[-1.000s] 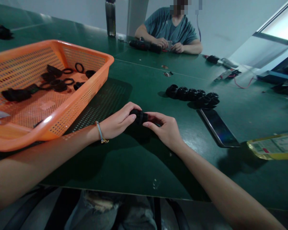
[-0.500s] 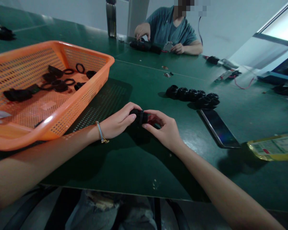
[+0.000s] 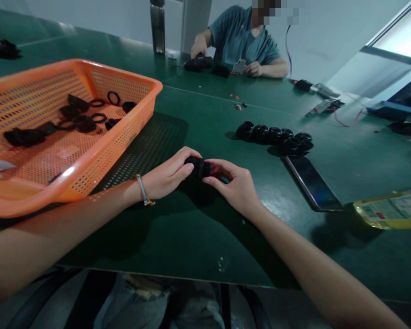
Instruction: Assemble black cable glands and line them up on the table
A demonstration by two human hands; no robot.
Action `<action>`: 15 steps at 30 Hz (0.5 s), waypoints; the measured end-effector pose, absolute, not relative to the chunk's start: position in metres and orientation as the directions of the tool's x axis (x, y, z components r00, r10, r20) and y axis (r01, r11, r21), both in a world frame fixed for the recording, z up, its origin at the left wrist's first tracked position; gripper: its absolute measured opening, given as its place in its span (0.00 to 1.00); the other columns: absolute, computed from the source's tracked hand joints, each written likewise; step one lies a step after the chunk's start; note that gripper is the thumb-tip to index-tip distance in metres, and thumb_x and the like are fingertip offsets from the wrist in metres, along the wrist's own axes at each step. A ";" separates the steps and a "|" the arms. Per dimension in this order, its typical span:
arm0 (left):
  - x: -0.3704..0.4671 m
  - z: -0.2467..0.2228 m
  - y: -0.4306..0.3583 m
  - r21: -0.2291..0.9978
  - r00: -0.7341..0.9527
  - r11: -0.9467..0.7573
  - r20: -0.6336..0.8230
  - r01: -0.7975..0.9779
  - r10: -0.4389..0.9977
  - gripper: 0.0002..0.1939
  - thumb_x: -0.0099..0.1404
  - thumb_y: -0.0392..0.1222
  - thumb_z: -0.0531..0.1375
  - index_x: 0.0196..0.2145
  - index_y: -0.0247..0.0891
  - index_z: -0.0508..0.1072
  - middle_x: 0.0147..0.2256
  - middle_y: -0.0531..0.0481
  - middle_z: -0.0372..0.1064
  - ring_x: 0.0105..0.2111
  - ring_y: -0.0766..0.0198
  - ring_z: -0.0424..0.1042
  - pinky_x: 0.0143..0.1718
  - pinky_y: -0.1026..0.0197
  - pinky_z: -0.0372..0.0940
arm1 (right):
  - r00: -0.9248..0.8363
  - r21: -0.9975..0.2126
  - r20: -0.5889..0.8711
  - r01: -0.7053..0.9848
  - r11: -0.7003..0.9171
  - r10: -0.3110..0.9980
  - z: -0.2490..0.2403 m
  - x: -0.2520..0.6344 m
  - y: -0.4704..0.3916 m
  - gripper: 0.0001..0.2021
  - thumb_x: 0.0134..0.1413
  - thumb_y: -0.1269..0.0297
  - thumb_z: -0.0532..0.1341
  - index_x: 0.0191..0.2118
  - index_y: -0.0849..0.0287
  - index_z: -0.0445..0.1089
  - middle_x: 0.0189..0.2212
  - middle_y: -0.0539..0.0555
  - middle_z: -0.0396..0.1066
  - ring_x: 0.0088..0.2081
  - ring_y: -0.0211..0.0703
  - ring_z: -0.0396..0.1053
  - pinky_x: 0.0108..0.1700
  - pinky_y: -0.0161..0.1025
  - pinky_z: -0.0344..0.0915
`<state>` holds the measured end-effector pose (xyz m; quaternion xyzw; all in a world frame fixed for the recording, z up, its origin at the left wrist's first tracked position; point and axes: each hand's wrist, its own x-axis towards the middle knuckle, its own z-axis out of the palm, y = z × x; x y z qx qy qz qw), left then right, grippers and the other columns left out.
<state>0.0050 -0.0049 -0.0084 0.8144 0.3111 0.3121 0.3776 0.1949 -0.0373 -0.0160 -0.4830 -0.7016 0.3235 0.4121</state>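
Observation:
Between my two hands, just above the green table, is a black ribbed part. My left hand has its fingers and thumb closed on the part's left end. The thumb and fingertips of my right hand grip its right end. To the left, an orange basket holds black rings and other black pieces. Several black round parts stand in a cluster on the table, beyond my right hand.
Right of my right hand lie a phone and a yellow-edged packet. Across the table a person holds a dark tool. A bottle stands at the far edge. Wired parts lie at the far right.
My hands and the black part have hardly moved. Across the table, the person's hand has closed on the dark tool, which has shifted slightly to the left.

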 end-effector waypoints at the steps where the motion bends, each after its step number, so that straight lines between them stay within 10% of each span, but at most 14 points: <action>1: 0.005 -0.008 -0.005 0.807 0.611 -0.524 0.277 0.271 0.742 0.14 0.65 0.42 0.45 0.44 0.33 0.61 0.39 0.45 0.61 0.41 0.59 0.63 0.43 0.55 0.63 | -0.192 -0.852 0.262 0.414 0.320 0.946 -0.016 0.195 -0.037 0.14 0.46 0.65 0.64 0.42 0.58 0.72 0.29 0.50 0.74 0.31 0.40 0.71 0.37 0.41 0.70; 15: 0.006 -0.008 -0.005 0.794 0.614 -0.538 0.281 0.283 0.737 0.13 0.64 0.41 0.45 0.43 0.34 0.61 0.39 0.46 0.60 0.39 0.60 0.62 0.43 0.56 0.63 | -0.193 -0.853 0.245 0.422 0.306 0.950 -0.015 0.195 -0.037 0.13 0.47 0.65 0.64 0.41 0.58 0.73 0.29 0.50 0.75 0.31 0.40 0.72 0.36 0.40 0.69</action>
